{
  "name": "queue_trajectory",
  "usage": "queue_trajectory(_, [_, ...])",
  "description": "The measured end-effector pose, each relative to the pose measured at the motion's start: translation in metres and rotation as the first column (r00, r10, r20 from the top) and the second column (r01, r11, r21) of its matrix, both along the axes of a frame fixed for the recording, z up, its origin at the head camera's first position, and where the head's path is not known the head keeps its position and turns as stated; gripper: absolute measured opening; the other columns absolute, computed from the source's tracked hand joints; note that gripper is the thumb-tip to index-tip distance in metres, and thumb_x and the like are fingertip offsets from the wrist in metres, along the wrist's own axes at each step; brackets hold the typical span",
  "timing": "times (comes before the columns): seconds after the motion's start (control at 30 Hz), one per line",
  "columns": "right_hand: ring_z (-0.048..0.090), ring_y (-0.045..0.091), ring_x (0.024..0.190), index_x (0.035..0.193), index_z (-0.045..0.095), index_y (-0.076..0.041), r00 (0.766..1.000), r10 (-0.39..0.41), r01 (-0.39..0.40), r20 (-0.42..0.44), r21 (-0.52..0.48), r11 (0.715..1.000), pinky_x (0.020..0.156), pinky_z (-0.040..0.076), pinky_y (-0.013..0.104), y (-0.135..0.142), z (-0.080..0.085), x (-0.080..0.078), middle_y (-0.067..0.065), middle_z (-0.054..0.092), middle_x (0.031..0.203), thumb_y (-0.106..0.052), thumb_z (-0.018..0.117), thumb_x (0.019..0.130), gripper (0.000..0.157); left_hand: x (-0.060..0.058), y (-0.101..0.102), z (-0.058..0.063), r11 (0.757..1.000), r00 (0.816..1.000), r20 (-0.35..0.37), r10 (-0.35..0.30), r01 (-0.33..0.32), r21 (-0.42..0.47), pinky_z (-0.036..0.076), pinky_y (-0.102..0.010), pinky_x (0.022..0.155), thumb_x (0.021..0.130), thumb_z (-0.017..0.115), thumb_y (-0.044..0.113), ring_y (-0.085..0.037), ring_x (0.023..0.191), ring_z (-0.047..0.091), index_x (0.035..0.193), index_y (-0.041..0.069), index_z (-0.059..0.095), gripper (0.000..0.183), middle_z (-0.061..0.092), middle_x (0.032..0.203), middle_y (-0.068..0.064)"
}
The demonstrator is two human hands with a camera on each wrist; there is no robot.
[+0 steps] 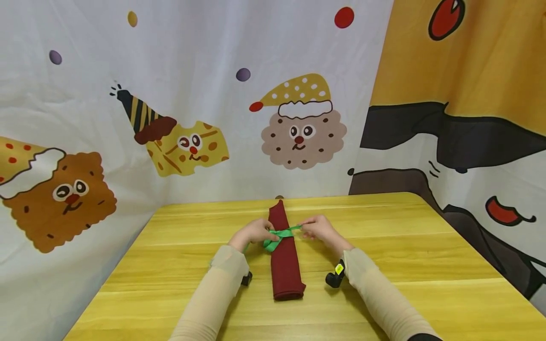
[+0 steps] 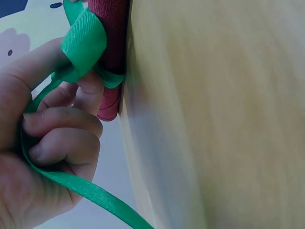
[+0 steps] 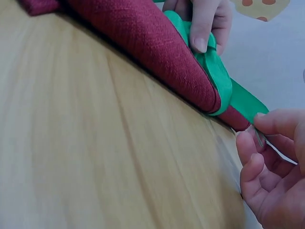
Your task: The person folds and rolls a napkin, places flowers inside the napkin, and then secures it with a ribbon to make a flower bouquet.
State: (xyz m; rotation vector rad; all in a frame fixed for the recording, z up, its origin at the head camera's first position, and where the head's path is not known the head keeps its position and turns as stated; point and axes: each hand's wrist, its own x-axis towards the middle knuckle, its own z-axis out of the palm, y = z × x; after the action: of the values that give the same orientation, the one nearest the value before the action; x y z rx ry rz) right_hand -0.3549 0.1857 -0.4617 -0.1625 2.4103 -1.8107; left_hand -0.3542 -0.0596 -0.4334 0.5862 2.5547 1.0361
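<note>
A rolled dark red cloth [image 1: 286, 270] lies lengthwise on the table, with a green ribbon [image 1: 286, 233] round it above its middle. My left hand [image 1: 255, 232] is at the roll's left side and holds the ribbon, which forms a loop there. In the left wrist view, the ribbon [image 2: 86, 43] bends over the index finger and a tail runs down through the curled fingers of the left hand [image 2: 52, 138]. To the right of the roll, my right hand [image 1: 319, 228] pinches the other ribbon end between thumb and fingers, as the right wrist view shows at the fingertips [image 3: 267, 121].
The wooden table [image 1: 170, 265] carries the roll, and its back edge meets a hanging curtain [image 1: 204, 57] with cartoon prints. Small black wrist cameras sit at both wrists, the right one [image 1: 334, 277] showing a yellow label.
</note>
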Motion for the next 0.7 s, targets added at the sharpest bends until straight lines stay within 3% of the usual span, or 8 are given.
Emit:
queue_trajectory(0.13, [0.061, 0.014, 0.058, 0.105, 0.070, 0.007, 1.000, 0.006, -0.006, 0.003, 0.036, 0.999, 0.050, 0.044, 0.023, 0.005, 0.000, 0.002, 0.014, 0.070, 0.083, -0.004, 0.066, 0.087, 0.022, 0.000, -0.005, 0.000, 1.000, 1.000, 0.028, -0.008, 0.007, 0.029, 0.025, -0.028, 0.045, 0.090, 0.071, 0.026, -0.012, 0.045, 0.016, 0.066, 0.014, 0.048, 0.035, 0.025, 0.053, 0.005])
queue_trajectory(0.3, [0.058, 0.015, 0.060, 0.105, 0.070, 0.007, 1.000, 0.010, -0.010, 0.003, 0.056, 0.998, 0.053, 0.046, 0.025, 0.013, 0.000, 0.003, 0.012, 0.068, 0.082, -0.008, 0.068, 0.088, 0.022, 0.002, -0.012, 0.004, 0.997, 0.998, 0.066, -0.007, 0.002, 0.075, 0.027, -0.027, 0.044, 0.091, 0.069, 0.025, -0.010, 0.043, 0.019, 0.089, 0.012, 0.069, 0.013, 0.031, 0.052, 0.006])
queue_trajectory(0.37, [0.056, 0.015, 0.058, 0.105, 0.070, 0.007, 1.000, 0.013, -0.013, 0.005, 0.050, 0.999, 0.053, 0.047, 0.025, 0.016, 0.000, 0.003, 0.012, 0.066, 0.077, -0.007, 0.068, 0.088, 0.022, 0.003, -0.016, 0.005, 0.996, 0.998, 0.067, -0.015, 0.009, 0.093, 0.028, -0.027, 0.044, 0.092, 0.069, 0.023, -0.010, 0.042, 0.021, 0.102, 0.012, 0.073, 0.016, 0.034, 0.051, 0.005])
queue_trajectory(0.5, [0.054, 0.014, 0.056, 0.105, 0.068, 0.009, 1.000, 0.024, -0.024, 0.003, 0.043, 0.999, 0.051, 0.047, 0.026, 0.023, -0.001, 0.004, 0.012, 0.062, 0.071, -0.006, 0.067, 0.088, 0.023, 0.001, -0.022, 0.005, 0.994, 0.997, 0.071, -0.032, 0.024, 0.110, 0.030, -0.028, 0.047, 0.092, 0.068, 0.023, -0.011, 0.045, 0.024, 0.105, 0.012, 0.074, 0.017, 0.040, 0.056, 0.002])
queue_trajectory(0.6, [0.054, 0.014, 0.056, 0.106, 0.068, 0.009, 1.000, 0.027, -0.027, 0.001, 0.046, 0.999, 0.051, 0.048, 0.026, 0.028, -0.002, 0.005, 0.011, 0.062, 0.070, -0.006, 0.067, 0.087, 0.024, 0.001, -0.028, 0.004, 0.995, 0.998, 0.057, -0.018, 0.012, 0.103, 0.043, -0.029, 0.058, 0.091, 0.069, 0.025, -0.008, 0.061, 0.047, 0.108, 0.014, 0.073, 0.021, 0.061, 0.081, 0.001])
queue_trajectory(0.7, [0.054, 0.014, 0.056, 0.106, 0.067, 0.010, 1.000, 0.025, -0.025, 0.001, 0.051, 0.998, 0.050, 0.049, 0.026, 0.033, -0.003, 0.005, 0.010, 0.061, 0.070, -0.006, 0.067, 0.088, 0.025, 0.002, -0.033, 0.003, 0.994, 0.999, 0.052, -0.015, 0.009, 0.107, 0.050, -0.038, 0.081, 0.091, 0.070, 0.026, -0.018, 0.099, 0.060, 0.117, 0.012, 0.070, 0.029, 0.064, 0.118, -0.006])
